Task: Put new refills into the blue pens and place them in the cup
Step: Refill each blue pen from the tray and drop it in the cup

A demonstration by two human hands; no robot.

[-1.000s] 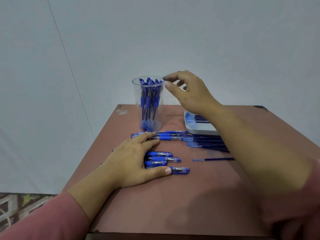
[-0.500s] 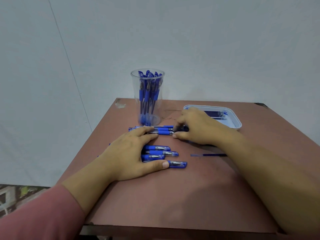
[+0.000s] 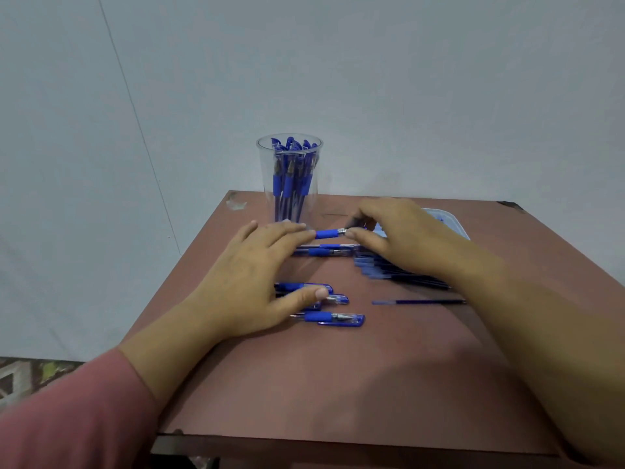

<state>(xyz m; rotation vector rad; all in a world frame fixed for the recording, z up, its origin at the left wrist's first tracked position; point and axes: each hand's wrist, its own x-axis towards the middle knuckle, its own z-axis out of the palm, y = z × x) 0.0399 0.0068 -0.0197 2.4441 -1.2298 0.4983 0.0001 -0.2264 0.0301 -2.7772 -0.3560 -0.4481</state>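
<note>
Counter (image 3: 372, 384): reddish-brown, against a pale wall (image 3: 406, 96).
Cup (image 3: 264, 170): clear, near the far edge — packed with upright blue pens (image 3: 291, 179).
Right hand (image 3: 402, 231): fingers pinch one pen (image 3: 327, 233) by its metal tip, before the cup.
Left hand (image 3: 250, 282): fingers straight, spread — tips touching that pen's blue grip.
Loose pens (image 3: 333, 318): beside the left thumb.

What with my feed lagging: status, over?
Right hand pinches pen tip. Left hand touches its barrel. Cup right behind, nothing between.

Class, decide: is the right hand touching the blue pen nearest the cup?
Touching. The head view shows the right hand pinching the blue pen nearest the cup at its silver collar.
</note>
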